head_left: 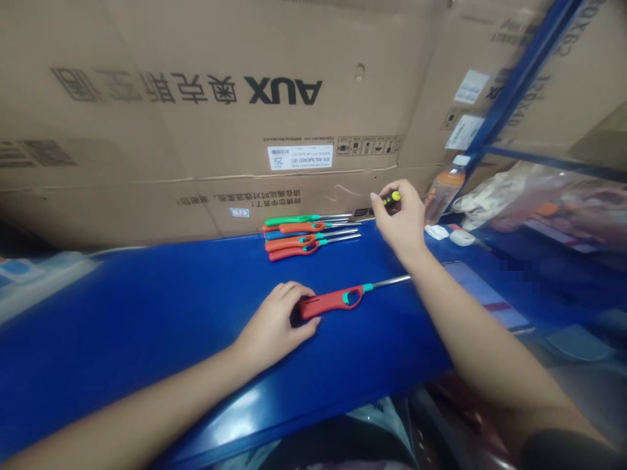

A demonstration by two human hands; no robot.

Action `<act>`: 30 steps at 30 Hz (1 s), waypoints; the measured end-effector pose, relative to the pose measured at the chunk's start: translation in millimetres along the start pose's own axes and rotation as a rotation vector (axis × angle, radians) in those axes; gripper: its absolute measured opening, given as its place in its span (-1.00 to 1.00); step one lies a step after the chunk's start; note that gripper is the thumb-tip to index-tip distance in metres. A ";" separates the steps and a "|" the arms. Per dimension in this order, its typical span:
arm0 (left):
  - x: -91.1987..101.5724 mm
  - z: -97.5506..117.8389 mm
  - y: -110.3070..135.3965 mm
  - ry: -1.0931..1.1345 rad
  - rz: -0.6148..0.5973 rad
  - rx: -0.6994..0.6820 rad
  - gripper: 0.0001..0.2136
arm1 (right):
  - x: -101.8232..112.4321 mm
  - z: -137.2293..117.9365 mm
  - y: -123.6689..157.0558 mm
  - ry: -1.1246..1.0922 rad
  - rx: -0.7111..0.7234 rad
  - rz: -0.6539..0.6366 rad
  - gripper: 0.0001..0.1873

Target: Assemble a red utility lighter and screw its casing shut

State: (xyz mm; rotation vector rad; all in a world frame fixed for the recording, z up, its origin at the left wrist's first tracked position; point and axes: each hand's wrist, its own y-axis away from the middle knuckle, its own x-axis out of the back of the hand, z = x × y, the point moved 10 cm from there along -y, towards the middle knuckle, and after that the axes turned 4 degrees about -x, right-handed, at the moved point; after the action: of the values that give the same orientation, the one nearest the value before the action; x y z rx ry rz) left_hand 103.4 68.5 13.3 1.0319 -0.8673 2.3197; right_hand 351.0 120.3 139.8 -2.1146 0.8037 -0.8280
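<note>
A red long-necked gas lighter (333, 302) lies on the blue table top, its metal tube pointing right. My left hand (279, 316) is closed around its butt end, thumb in front and fingers behind. The tube's tip passes behind my right forearm. Raised above the table, my right hand (404, 219) is closed on a short black-and-yellow tool (392, 198) that looks like a handle; its other end is hidden. Behind my left hand, several more lighters in green, orange, blue and red lie in a stack, with an orange lighter (289, 243) among them.
A large cardboard box (196, 143) stands along the back of the blue table (147, 313). To the right are an orange drink bottle (443, 189), a white earphone case (462, 237), a flat pale-blue item (490, 294) and plastic bags (519, 189). A blue metal post (524, 72) rises there.
</note>
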 end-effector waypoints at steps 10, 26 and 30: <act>-5.7 9.8 -0.8 -0.027 -0.062 -0.122 -0.61 | -39.5 118.3 23.1 0.642 -0.429 -0.621 -0.79; 48.5 -16.2 -26.6 -0.188 0.142 -0.255 -0.71 | -38.8 120.2 16.9 0.695 -0.347 -0.590 -0.70; 75.0 -53.9 -52.0 -0.246 0.198 -0.178 -0.66 | -63.9 77.4 29.6 0.555 -0.134 -0.483 -0.54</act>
State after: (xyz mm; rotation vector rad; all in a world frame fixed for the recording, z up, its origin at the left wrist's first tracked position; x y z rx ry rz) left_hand 63.1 153.6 61.9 1.2178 -1.3004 2.2504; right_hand 362.3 181.4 55.5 -2.2586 0.6271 -1.7098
